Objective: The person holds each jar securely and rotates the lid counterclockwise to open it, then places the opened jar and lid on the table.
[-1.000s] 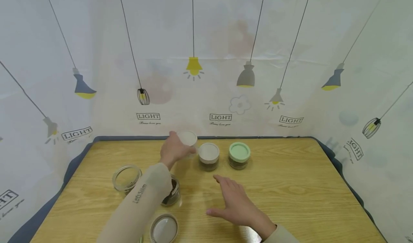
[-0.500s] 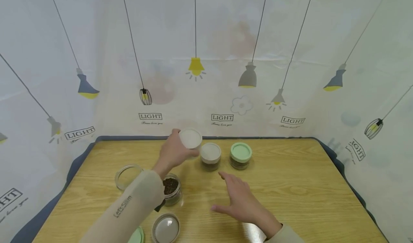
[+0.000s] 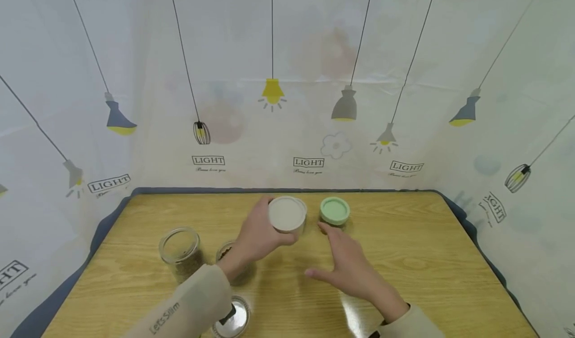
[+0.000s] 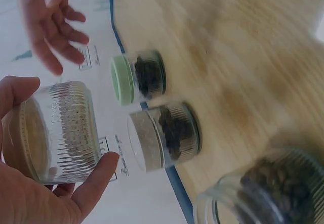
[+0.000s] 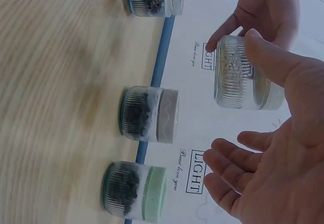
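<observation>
A lidded glass jar (image 4: 55,134) is gripped by the left hand (image 3: 258,234) above the tabletop (image 3: 413,253); likely stiff, smooth and breakable, it is best held round its ribbed sides (image 4: 76,128). Nearby, the right hand (image 3: 352,267) is held spread, empty.

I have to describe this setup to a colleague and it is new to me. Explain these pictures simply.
There is no machine here: a person works with two bare hands. The wide picture comes from a camera on the head, looking forward and down; the other two come from cameras worn on the wrists, and show the scene turned sideways. The left hand holds a pale-lidded glass jar above the wooden table. The right hand is open near it, holding nothing. On the table stand a green-lidded jar, another pale-lidded jar, an open jar and a second open jar, partly hidden by the left wrist. What the held jar contains is hard to make out.
</observation>
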Available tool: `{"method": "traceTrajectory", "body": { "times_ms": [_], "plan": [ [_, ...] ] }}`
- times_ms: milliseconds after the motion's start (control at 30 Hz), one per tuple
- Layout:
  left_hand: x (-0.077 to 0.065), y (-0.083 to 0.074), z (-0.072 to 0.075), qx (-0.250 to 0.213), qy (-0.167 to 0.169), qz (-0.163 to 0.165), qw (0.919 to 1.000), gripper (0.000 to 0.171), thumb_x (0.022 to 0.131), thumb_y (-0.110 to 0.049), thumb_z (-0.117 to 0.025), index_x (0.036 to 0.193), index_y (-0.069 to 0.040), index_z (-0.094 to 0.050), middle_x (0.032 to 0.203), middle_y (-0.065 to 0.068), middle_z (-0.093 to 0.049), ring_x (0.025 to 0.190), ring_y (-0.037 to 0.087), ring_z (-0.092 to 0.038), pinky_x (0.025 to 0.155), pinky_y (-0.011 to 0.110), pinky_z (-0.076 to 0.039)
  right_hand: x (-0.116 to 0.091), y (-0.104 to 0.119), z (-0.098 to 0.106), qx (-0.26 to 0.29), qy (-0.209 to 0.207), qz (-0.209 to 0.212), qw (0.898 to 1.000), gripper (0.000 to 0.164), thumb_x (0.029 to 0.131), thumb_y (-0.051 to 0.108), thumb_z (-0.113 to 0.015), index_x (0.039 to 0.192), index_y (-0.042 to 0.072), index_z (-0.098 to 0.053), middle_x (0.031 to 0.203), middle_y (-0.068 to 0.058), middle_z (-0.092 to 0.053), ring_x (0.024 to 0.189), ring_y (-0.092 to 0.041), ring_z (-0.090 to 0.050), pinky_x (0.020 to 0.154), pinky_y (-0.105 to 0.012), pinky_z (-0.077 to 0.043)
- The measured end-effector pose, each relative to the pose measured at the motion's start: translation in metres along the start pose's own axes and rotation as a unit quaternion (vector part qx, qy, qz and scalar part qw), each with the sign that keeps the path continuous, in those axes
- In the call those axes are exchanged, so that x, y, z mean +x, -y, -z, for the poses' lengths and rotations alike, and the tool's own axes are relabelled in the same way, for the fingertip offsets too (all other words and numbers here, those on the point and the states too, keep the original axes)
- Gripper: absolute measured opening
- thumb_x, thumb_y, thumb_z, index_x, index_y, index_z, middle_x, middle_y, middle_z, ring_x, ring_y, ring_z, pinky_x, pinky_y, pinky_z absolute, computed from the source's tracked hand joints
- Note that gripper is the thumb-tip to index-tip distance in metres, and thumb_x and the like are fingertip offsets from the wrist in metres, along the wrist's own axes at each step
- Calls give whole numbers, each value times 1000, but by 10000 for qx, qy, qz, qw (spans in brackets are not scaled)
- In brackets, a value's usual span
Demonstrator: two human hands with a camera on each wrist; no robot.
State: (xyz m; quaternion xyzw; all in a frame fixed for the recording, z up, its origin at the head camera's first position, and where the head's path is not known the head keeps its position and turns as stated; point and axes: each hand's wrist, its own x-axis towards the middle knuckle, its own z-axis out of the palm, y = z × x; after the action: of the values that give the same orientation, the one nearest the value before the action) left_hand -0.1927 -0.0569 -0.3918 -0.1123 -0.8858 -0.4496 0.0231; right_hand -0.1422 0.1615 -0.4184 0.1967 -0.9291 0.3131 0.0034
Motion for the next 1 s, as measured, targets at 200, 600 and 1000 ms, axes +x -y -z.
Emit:
{"method": "traceTrajectory", "body": {
  "times_ms": [200, 600, 1000],
  "plan": [
    [-12, -1, -12, -396, 85, -101, 9991, 89, 58, -28, -86, 133, -7, -41, 120, 6, -55, 107, 21, -55, 93, 46, -47, -1, -3, 12, -209, -102, 68, 9997, 108, 72, 72, -63, 148, 4, -26, 150, -18, -34, 136, -39, -30, 105, -68, -27],
    [-29, 15, -32, -928, 684, -132, 9932, 89, 63, -24, -85, 135, -7, -36, 125, 8, -50, 112, 22, -52, 98, 46, -44, 2, 2, 28, -518, -110, 404, 9978, 97, 72, 50, -79, 145, 5, -33, 144, -14, -43, 131, -35, -37, 103, -65, -30],
    [-45, 19, -53, -840, 886, -31, 9925, 90, 60, -28, -86, 133, -5, -38, 120, 8, -53, 107, 21, -54, 92, 44, -47, 5, 6, 31, -241, 568, 497, 9969, 77, 79, 48, -73, 138, 6, -46, 133, -13, -52, 113, -27, -53, 93, -50, -47]
  ]
}}
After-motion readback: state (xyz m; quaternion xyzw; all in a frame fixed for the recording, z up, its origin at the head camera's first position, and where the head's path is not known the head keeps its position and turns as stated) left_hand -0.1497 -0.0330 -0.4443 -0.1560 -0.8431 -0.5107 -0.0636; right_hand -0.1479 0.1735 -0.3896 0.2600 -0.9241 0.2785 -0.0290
